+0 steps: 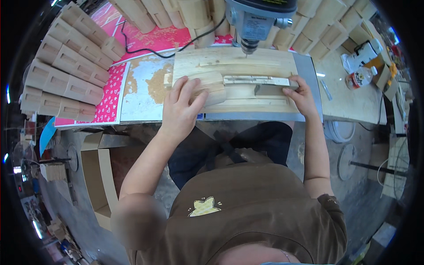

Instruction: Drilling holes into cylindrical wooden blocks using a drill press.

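Note:
My left hand [180,108] lies over a pale, rounded wooden block [213,86], thumb and fingers spread around its left part. A long narrow bar [258,80], whitish on top, runs from the block's right side to my right hand [304,96]. The right thumb and fingers are closed on the bar's right end. Under both is a flat wooden board [238,57] with raised wooden strips. A drill's chuck [249,46], with a thin bit, hangs above the board's far part, apart from the block.
Stacked wooden blocks [66,84] with rectangular recesses stand at the left, and more line the back. A black cable [190,43] crosses the pink sheet. Sawdust [158,86] covers the table's left part. A plastic bottle [360,77] is at right; a cardboard box [104,176] sits below left.

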A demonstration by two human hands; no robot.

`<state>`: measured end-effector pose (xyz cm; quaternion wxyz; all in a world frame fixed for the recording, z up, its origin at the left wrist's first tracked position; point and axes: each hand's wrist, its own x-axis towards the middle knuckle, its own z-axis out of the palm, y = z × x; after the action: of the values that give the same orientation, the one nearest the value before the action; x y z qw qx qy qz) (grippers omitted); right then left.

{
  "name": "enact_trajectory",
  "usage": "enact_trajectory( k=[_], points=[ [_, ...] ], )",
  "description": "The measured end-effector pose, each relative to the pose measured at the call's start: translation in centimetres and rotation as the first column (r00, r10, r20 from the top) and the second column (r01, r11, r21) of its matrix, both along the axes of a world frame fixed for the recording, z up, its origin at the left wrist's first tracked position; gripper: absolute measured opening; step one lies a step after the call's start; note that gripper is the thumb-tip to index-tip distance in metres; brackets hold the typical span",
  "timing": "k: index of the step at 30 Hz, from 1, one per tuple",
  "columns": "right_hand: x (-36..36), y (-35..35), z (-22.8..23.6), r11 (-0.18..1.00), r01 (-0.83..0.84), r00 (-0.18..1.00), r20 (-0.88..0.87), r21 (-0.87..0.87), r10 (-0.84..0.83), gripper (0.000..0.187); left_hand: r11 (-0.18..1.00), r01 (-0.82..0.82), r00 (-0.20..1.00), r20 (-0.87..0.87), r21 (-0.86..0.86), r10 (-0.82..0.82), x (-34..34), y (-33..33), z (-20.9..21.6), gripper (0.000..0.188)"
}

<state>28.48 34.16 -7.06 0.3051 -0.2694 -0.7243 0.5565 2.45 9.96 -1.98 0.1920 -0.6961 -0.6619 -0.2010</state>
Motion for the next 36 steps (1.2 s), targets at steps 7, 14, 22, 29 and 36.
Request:
enact_trajectory(
  k=[7,14,22,29,36],
  points=[
    [1.1,1.0,-0.3,0.983,-0.147,0.988,0.023,-0.109,0.150,0.028,0.999,0.028,0.877,0.479,0.040,-0.044,-0.7,0.6,-2.0,0.066],
    [1.2,0.4,-0.2,0.992,-0.124,0.992,-0.030,-0.020,0.124,0.024,0.983,-0.181,0.298,0.954,0.025,0.031,-1.1,1.0,-6.3,0.072],
    [1.6,0.7,-0.2,0.992,-0.106,0.994,-0.040,-0.061,0.104,0.023,0.995,-0.099,-0.056,0.998,-0.007,0.001,-1.4,-0.3,-4.9,0.044],
    [0.8,0.7,0.6,0.983,-0.167,0.985,0.023,-0.071,0.169,0.023,0.965,0.174,-0.052,0.977,-0.195,0.206,-1.5,0.2,-2.9,0.041],
    [-1.2,0.0,0.0,0.950,-0.012,0.989,0.147,0.311,-0.035,0.029,0.988,-0.126,0.209,0.976,0.086,-0.059,4.2,3.6,-8.2,0.060]
  ],
)
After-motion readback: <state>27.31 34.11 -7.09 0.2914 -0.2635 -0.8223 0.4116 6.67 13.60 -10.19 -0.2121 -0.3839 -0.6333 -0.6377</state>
